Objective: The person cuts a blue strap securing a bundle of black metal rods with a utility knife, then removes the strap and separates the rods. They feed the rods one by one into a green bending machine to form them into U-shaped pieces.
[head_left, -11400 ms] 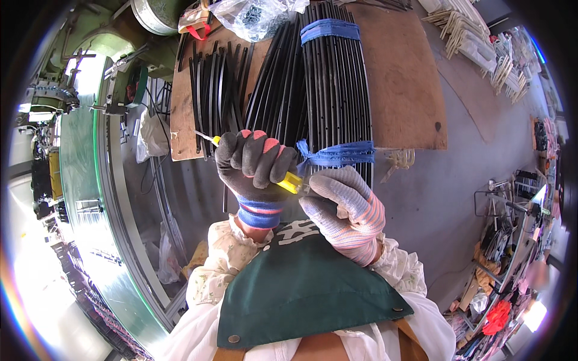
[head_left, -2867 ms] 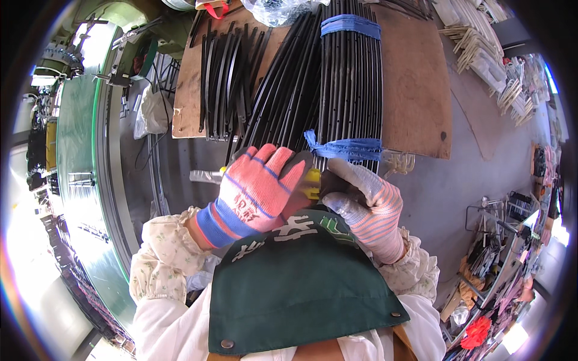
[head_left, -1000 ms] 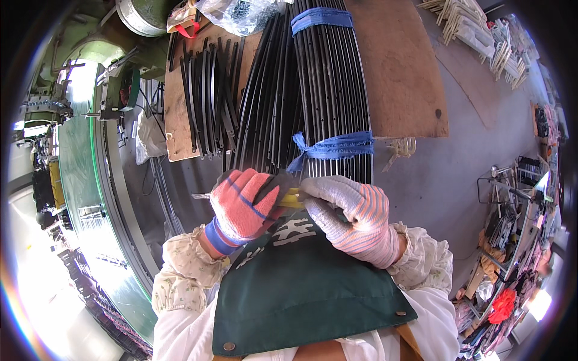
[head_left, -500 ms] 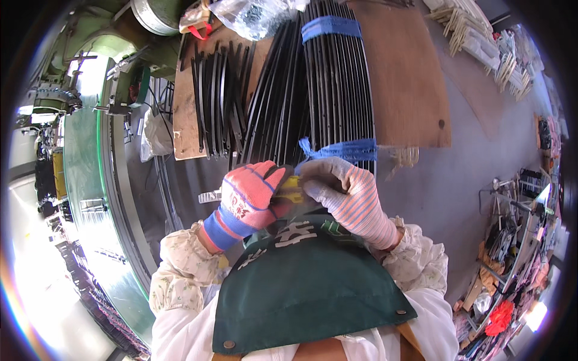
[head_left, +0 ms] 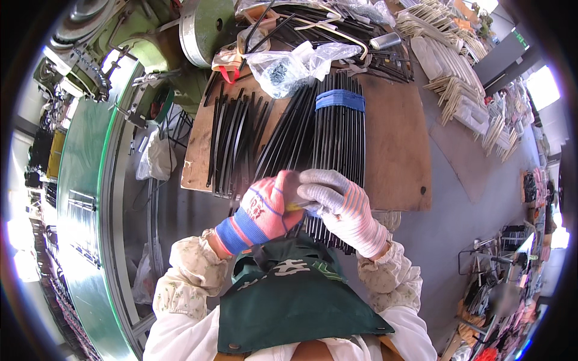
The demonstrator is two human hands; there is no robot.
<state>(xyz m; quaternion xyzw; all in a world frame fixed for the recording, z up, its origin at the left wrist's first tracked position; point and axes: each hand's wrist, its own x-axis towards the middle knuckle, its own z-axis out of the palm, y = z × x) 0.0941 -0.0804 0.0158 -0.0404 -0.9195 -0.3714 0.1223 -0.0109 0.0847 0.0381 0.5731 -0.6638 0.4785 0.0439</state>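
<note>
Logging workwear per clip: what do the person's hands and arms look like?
The left hand wears a coral glove with blue lines, dark markings and a blue-and-coral cuff; the right hand, a grey glove with pinkish stripes. Cream floral sleeve covers sit over white sleeves.

The left hand and right hand hide most of the yellow tool, which looks blurry. The bottom edge cuts off a red thing.
</note>
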